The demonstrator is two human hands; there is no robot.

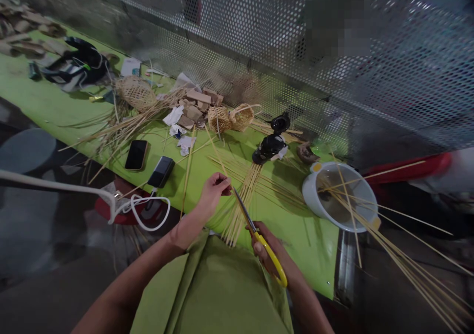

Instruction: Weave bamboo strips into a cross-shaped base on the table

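Note:
My left hand (216,191) is closed in a pinch on a thin cane strip (215,146), which runs up and away over the table. In my right hand (262,247) is a pair of scissors (271,256) with yellow handles. The blades point up and left, their tips close to the left fingertips and the strip's near end. Whether the tips touch the strip, I cannot tell. Just behind the blades lies a partly woven bundle of strips (246,196), with a black object (269,146) resting at its far end. More loose strips (274,188) cross beneath it.
A white bucket (311,191) holding water and long strips stands at the right. Small woven baskets (240,117), paper scraps (192,109), a phone (137,155) and a power bank (161,171) with a white cable lie on the green table (311,255). A perforated metal screen (252,28) rises behind.

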